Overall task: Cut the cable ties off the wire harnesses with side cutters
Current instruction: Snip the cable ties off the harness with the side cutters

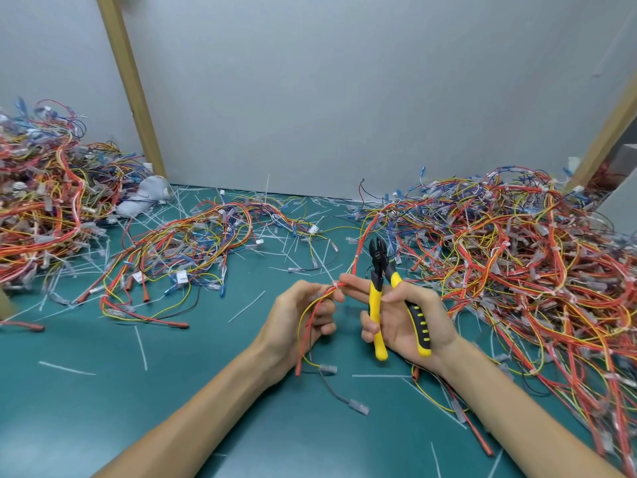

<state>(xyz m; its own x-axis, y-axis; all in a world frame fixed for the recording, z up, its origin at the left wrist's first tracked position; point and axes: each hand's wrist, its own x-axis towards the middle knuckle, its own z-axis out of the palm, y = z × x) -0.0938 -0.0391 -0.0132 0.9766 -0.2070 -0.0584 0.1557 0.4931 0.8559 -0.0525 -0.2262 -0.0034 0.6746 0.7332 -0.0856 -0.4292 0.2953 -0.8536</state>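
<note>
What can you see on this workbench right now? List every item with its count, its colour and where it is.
Left heap of tangled wire harnesses: one; red, orange, yellow, blue; left edge.
Right heap of tangled wire harnesses: one; same colours; right side.
Loose wire harnesses: several; mixed colours; middle of mat.
Cut plastic cable-tie strips: many; white; scattered over mat.
Flat work mat: one; green; under everything.
Fabric cap: one; pale grey; back left.
Wooden posts: two; tan; against grey wall.
Side cutters: one; yellow-and-black handles; in right hand.
Held wire harness: one; red, yellow, black; between the hands.
Left hand: one; grips held wire harness.
Right hand: one; holds side cutters, index fingertip touching held wire harness.
</note>
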